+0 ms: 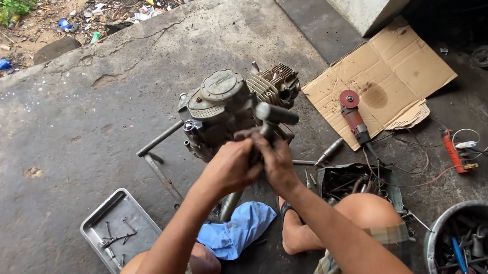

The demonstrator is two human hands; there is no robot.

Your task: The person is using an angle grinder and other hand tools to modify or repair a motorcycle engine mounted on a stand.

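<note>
A grey, greasy motorcycle engine [224,106] with a finned cylinder stands on the concrete floor in the middle of the head view. Both hands meet just in front of it. My left hand [230,168] and my right hand [275,162] are closed together around the shaft of a metal T-handle tool [276,113], whose crossbar sticks up against the engine's side. A long metal bar [159,139] juts out from the engine to the left. My knees and a sandalled foot show at the bottom.
A metal tray [97,221] with a few small tools lies at lower left. A blue cloth [237,230] lies by my foot. An angle grinder [354,115] rests on flattened cardboard [392,70]. A round bucket [437,232] of tools sits at lower right, wires beside it.
</note>
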